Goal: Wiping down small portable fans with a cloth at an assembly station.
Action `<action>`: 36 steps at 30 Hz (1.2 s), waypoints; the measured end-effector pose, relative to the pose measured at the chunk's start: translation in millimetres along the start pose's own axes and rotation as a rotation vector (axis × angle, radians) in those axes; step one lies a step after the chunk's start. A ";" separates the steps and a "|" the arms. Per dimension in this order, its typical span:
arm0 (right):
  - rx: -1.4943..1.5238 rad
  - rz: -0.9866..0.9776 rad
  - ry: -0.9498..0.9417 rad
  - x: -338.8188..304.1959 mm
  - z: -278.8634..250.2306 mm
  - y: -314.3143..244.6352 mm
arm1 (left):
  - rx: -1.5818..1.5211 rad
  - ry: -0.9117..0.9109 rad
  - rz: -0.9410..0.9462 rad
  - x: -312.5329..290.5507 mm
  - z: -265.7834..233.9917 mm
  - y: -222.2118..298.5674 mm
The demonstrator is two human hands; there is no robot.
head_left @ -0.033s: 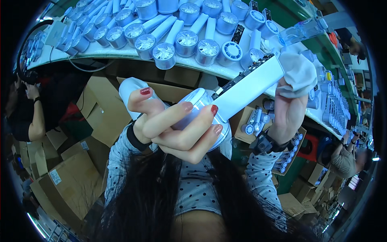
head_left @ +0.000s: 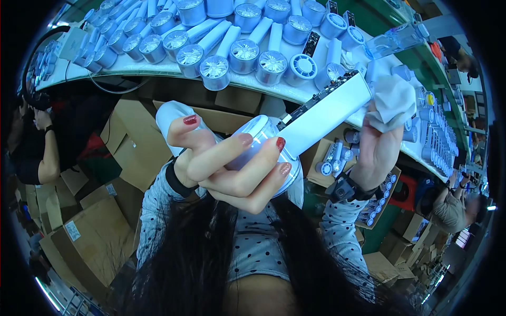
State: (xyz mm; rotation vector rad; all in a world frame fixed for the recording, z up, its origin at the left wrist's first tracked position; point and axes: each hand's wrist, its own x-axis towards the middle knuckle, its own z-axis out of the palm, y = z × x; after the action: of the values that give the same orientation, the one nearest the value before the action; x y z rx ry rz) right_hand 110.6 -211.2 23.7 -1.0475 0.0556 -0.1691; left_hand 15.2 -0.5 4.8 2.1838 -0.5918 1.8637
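My left hand [head_left: 237,168] is closed around the round clear-and-white head of a handheld fan [head_left: 329,118], fingers wrapped over its near side. The fan's white handle slants up to the right, with an exposed circuit board along its upper edge. At the handle's far end, my right hand [head_left: 378,145] grips a crumpled white cloth [head_left: 393,102], which covers most of its fingers. The cloth is beside the handle tip; whether the two touch, I cannot tell.
Many similar fans [head_left: 244,55] stand in rows on the white table [head_left: 174,70] ahead. A clear plastic bottle [head_left: 398,41] lies at the back right. Cardboard boxes [head_left: 100,234] sit below left, and a box of fan parts [head_left: 377,203] below right. People work at both sides.
My right hand and the cloth have shifted slightly to the right and down. My left hand and the fan look the same.
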 end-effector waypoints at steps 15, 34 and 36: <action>-1.286 -1.026 -0.820 -37.2 28.3 -28.3 | 0.021 -0.092 0.099 -3.0 -6.4 -0.5; -1.131 -1.086 -0.552 -19.1 16.3 -10.7 | -0.038 -0.144 0.047 -3.5 -2.1 2.5; -0.943 -0.979 -0.431 -14.2 6.3 2.9 | -0.043 -0.130 0.047 -3.8 -2.0 5.1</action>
State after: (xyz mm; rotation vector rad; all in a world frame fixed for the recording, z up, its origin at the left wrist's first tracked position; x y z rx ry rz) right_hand 97.7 -202.0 23.9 -1.9651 -0.8571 -0.8531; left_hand 10.7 -3.7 1.0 2.2954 -0.7065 1.7236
